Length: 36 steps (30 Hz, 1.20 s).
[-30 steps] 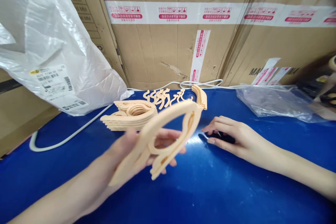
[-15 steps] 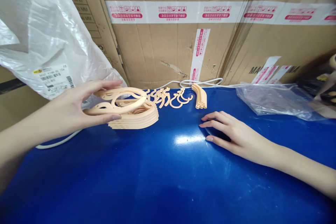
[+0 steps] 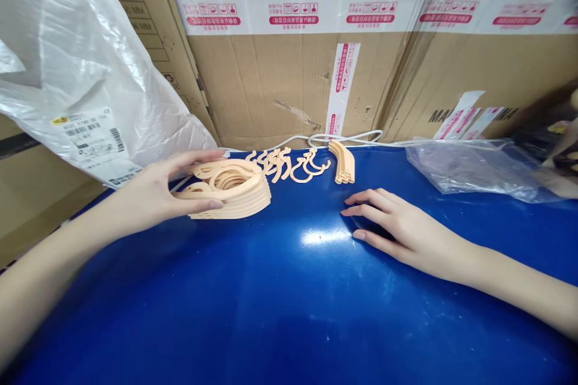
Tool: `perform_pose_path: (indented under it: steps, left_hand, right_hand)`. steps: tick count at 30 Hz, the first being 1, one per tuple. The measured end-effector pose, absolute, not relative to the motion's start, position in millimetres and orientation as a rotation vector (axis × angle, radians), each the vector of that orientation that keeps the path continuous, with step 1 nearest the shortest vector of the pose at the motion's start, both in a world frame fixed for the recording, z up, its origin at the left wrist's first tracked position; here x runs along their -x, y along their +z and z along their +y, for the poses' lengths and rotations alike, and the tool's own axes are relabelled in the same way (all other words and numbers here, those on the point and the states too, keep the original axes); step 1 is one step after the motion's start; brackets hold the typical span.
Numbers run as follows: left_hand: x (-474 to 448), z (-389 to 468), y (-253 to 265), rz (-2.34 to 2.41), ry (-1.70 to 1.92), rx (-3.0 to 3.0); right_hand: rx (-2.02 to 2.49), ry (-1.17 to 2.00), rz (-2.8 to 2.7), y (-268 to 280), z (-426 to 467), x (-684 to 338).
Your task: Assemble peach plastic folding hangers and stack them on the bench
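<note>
My left hand (image 3: 158, 189) grips the top beige plastic hanger piece (image 3: 241, 190) from its left end, thumb along the front edge and fingers behind. That piece lies on a neat stack of similar hanger pieces (image 3: 239, 209), and the fingers hide its left end. Just right of the stack lies a loose group of beige hanger hooks (image 3: 276, 163), with a few more hooks (image 3: 307, 169) beside them. Farther right stands a bundle of curved beige bars (image 3: 343, 162). My right hand (image 3: 397, 225) rests nearby on the blue table with its fingers apart, holding nothing.
Large cardboard boxes (image 3: 280, 78) stand along the back of the blue table (image 3: 253, 301). A white plastic bag (image 3: 99, 72) with a label hangs at the left. A clear plastic bag (image 3: 474, 168) lies at the right. A white cable (image 3: 365, 139) runs along the back edge.
My left hand has moved right and brought the top hanger piece from above the stack's left side down onto it. The right hand stays in place; the view has shifted slightly.
</note>
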<state>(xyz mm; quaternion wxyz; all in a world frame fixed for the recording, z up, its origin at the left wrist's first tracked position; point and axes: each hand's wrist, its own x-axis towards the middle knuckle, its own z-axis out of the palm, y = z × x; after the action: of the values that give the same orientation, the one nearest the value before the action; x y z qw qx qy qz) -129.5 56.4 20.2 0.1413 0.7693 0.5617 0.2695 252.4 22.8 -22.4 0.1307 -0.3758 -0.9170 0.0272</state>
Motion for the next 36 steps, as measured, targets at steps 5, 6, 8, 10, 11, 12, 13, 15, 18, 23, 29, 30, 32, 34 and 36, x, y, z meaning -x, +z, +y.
perform_pose_path:
  steps: [5, 6, 8, 10, 11, 12, 13, 15, 18, 23, 29, 30, 32, 34, 36]
  left_hand:
    - [130.7, 58.8, 17.4, 1.574, 0.747, -2.241]
    - [130.6, 59.1, 17.2, 1.566, 0.744, -2.241]
    - [129.8, 59.5, 17.1, 1.552, 0.742, -2.235]
    - [128.5, 59.7, 17.6, 1.548, 0.74, -2.223]
    - [127.8, 59.7, 17.9, 1.549, 0.737, -2.217]
    - [127.1, 59.6, 18.4, 1.553, 0.73, -2.212]
    - [126.5, 59.3, 18.8, 1.557, 0.723, -2.208]
    - [125.5, 58.7, 19.6, 1.57, 0.703, -2.202]
    - [125.2, 58.3, 20.0, 1.594, 0.686, -2.224]
    - [125.0, 59.2, 20.1, 1.603, 0.668, -2.273]
    - [123.4, 58.8, 20.0, 1.618, 0.644, -2.245]
    - [123.2, 58.9, 19.7, 1.612, 0.655, -2.24]
    - [123.2, 59.0, 19.3, 1.606, 0.667, -2.23]
    - [123.1, 59.1, 19.3, 1.614, 0.655, -2.226]
    - [123.1, 59.2, 19.2, 1.623, 0.631, -2.227]
  right_hand:
    - [1.091, 0.071, -2.674, -22.7, 23.3, -252.7]
    - [1.089, 0.07, -2.672, -22.8, 23.5, -252.8]
    - [1.081, 0.069, -2.668, -22.9, 23.6, -253.0]
    - [1.073, 0.069, -2.664, -22.9, 23.6, -253.1]
    - [1.071, 0.068, -2.663, -22.8, 23.5, -253.1]
    - [1.07, 0.067, -2.662, -22.7, 23.5, -253.1]
    - [1.07, 0.067, -2.663, -22.5, 23.4, -253.2]
    - [1.067, 0.067, -2.668, -22.2, 23.5, -253.2]
    - [1.056, 0.076, -2.667, -22.0, 23.8, -253.3]
    - [1.063, 0.067, -2.655, -22.1, 23.7, -253.0]
    - [1.069, 0.068, -2.664, -22.1, 23.1, -252.3]
    - [1.071, 0.065, -2.664, -22.2, 23.1, -252.2]
    - [1.072, 0.059, -2.665, -22.5, 23.1, -252.3]
    - [1.067, 0.06, -2.665, -22.7, 23.1, -252.5]
    - [1.062, 0.064, -2.661, -22.6, 23.1, -252.8]
